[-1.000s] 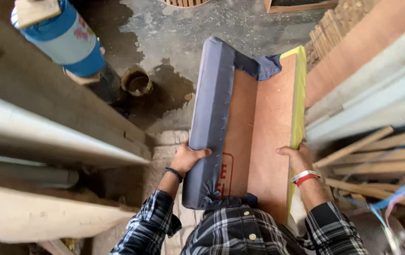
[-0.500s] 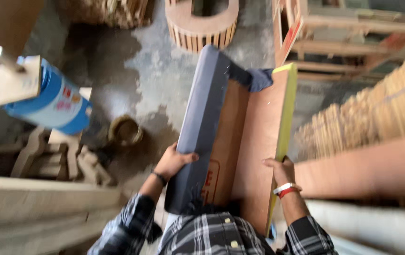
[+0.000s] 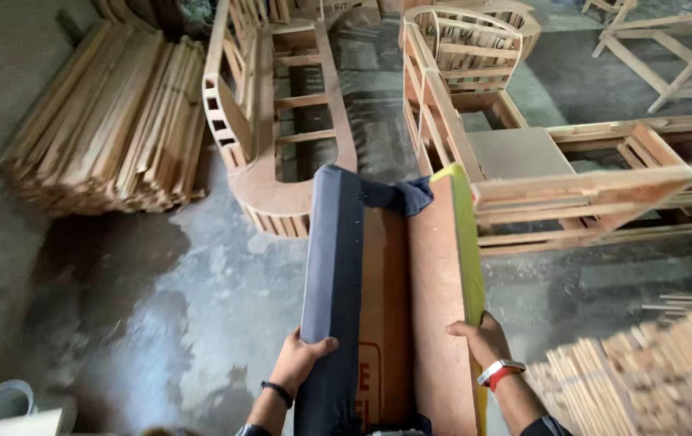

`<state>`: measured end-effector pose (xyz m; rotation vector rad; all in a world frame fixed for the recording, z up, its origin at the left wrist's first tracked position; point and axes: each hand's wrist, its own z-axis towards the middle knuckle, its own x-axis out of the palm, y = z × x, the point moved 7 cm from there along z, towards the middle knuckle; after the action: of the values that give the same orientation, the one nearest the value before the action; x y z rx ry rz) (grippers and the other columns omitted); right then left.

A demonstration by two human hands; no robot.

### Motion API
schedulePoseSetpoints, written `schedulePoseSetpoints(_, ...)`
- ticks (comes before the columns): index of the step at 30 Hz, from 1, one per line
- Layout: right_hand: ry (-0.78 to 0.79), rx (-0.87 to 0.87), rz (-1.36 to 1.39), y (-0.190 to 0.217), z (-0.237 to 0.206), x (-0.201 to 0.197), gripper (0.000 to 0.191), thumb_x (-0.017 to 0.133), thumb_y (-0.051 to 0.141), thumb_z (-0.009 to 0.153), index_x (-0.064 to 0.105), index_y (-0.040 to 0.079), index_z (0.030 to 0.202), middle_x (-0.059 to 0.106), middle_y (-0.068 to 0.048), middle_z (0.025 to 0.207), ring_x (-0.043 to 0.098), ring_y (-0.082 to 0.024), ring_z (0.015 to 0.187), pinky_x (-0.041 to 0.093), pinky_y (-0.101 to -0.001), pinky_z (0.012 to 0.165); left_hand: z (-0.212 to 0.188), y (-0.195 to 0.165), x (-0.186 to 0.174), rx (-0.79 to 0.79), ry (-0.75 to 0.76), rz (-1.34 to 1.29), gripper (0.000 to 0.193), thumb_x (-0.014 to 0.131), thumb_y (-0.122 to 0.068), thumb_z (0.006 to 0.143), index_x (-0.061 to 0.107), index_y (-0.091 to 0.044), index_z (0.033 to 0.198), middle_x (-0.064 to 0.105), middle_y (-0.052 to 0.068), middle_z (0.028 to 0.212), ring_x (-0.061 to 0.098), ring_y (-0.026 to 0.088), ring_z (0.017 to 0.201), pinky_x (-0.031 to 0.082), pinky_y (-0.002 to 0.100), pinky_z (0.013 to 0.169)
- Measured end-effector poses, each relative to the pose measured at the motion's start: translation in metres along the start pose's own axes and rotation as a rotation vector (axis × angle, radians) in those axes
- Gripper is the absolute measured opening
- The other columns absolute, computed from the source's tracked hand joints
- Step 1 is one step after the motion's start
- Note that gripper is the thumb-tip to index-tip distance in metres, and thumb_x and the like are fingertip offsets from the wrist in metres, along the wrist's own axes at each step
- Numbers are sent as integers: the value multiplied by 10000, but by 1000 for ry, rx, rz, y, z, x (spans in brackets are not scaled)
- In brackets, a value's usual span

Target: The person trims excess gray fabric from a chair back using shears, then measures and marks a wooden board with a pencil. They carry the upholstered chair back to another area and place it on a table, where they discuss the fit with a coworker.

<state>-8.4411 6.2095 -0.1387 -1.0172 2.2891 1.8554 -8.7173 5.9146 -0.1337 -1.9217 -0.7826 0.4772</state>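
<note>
Mid-carry — left hand (image 3: 301, 362) fingers clamp padded grey panel (image 3: 331, 274), right hand (image 3: 475, 339) grips yellow-edged board (image 3: 435, 307); both off floor (image 3: 201, 307), not set down yet.

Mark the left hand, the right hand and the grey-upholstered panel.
left hand (image 3: 301, 361), head view, on the knuckles.
right hand (image 3: 479, 339), head view, on the back of the hand.
grey-upholstered panel (image 3: 331, 250), head view, on its padded grey side.
</note>
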Motion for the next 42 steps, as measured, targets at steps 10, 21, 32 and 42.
schedulePoseSetpoints(10,-31,-2,181,90,365,56,376,798,196,648,736,-39,935,773,-142,827,704,-275,863,517,-378,858,349,-194,52,-28,-39,153,795,872,-207,655,566,58,1340,775,187,1093,779,255,891,638,358,807)
schedulePoseSetpoints(21,130,-178,26,347,801,132,374,785,221,639,703,-39,895,734,-126,753,683,-239,714,536,-380,698,725,-356,74,5,-203,-142,699,875,-136,658,609,93,1262,777,199,1032,766,277,861,641,385,774)
schedulePoseSetpoints(32,-15,-99,345,475,1206,198,229,773,152,648,715,-6,803,705,-107,738,660,-237,685,544,-371,653,1135,-622,94,176,255,-330,855,676,-380,791,413,-13,1517,611,218,1397,633,341,1221,513,484,1029)
schedulePoseSetpoints(42,-207,-115,181,619,1582,214,240,772,205,727,778,3,856,761,-116,794,708,-227,774,527,-343,736,1473,-783,148,342,253,-592,1034,785,-425,737,325,-30,1575,472,178,1541,463,325,1410,364,499,1149)
